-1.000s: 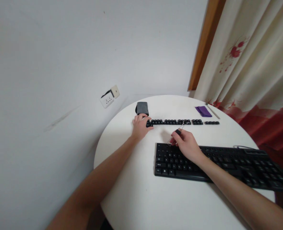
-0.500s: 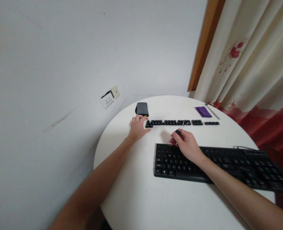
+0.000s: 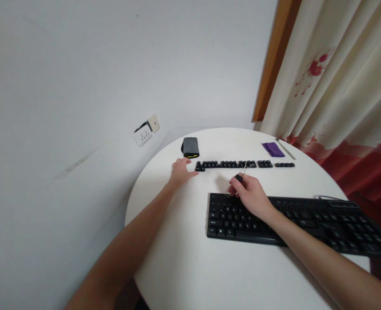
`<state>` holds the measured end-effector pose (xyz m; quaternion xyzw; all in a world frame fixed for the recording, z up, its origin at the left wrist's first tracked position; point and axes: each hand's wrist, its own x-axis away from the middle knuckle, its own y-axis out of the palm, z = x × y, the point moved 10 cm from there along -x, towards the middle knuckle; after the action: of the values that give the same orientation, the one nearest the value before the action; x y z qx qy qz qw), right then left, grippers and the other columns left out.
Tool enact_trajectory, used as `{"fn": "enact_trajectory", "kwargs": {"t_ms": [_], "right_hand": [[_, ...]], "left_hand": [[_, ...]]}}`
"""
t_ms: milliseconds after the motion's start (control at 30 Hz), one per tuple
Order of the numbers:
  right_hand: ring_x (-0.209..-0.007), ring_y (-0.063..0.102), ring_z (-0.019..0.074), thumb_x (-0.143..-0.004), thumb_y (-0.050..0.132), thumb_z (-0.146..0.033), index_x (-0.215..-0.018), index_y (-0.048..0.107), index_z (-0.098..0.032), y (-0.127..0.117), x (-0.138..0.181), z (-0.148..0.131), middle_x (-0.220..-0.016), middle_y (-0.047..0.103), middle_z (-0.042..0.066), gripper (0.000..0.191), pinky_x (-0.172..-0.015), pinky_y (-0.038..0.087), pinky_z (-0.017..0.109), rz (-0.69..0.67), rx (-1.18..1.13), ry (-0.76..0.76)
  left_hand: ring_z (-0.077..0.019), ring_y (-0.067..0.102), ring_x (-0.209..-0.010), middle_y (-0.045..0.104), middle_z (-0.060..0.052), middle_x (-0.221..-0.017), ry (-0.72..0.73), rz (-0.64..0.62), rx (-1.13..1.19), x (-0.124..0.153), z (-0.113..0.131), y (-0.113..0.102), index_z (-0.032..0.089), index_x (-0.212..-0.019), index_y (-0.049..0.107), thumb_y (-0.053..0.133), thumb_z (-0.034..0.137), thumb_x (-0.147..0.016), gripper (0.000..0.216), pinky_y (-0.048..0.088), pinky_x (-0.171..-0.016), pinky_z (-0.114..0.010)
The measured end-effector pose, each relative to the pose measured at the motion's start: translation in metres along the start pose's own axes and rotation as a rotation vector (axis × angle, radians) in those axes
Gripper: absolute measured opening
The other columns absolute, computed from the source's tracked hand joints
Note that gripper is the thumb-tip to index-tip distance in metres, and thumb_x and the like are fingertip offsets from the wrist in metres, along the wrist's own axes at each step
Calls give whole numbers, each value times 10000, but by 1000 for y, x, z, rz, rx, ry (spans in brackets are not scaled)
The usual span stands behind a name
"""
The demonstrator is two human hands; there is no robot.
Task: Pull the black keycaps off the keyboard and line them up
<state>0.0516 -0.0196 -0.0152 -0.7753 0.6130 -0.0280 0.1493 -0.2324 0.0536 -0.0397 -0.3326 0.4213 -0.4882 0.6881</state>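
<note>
My left hand (image 3: 181,171) is beside the left end of a row of loose black keycaps (image 3: 229,164), thumb and fingers apart, holding nothing. Its thumb tip lies close to the small keycaps (image 3: 200,168) at that end; I cannot tell whether it touches. My right hand (image 3: 252,193) grips a wire keycap puller (image 3: 239,177) with a black middle, over the upper left of a black keyboard (image 3: 248,236). One pair of wire ends points down at the keyboard's top edge, the other up toward the row. Several top rows on the keyboard's left side look bare of keycaps.
A folded grey cloth (image 3: 191,146) sits behind my left hand. At the back right of the round white table (image 3: 167,262) lie a purple cloth (image 3: 273,149) and a thin light stick (image 3: 286,150). A wall with a socket (image 3: 142,135) stands left, a curtain (image 3: 345,86) right.
My left hand has drawn back slightly to the left, away from the end of the keycap row, with its thumb and fingers apart. The right hand and puller have barely moved.
</note>
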Motion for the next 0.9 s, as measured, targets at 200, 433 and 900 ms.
{"fn": "enact_trajectory", "kwargs": {"t_ms": [200,433,900], "right_hand": [[-643,674,180,-945,537,-427,-807,606,-191,2,1,1,-728,724,50,282,-646,514,311,-10,-7,0],[-655,679,184,-954,531,-424,-809,601,-194,4,2,2,-733,725,47,280,-651,509,314,-23,-1,0],[-655,680,185,-953,525,-400,-802,614,-189,7,0,3,-732,726,50,273,-657,514,315,-38,23,-5]], "left_hand": [[-262,613,-1104,633,-71,-1108,3,4,23,-3,-3,0,210,-1055,586,857,361,-677,489,438,-1019,-398],[-224,642,-1005,660,-48,-1062,-29,-8,113,-4,-11,5,207,-1038,583,860,371,-672,488,496,-886,-346],[-262,635,-1037,690,-25,-1027,-218,-40,55,9,-1,10,261,-1172,509,825,531,-664,656,418,-860,-367]]}}
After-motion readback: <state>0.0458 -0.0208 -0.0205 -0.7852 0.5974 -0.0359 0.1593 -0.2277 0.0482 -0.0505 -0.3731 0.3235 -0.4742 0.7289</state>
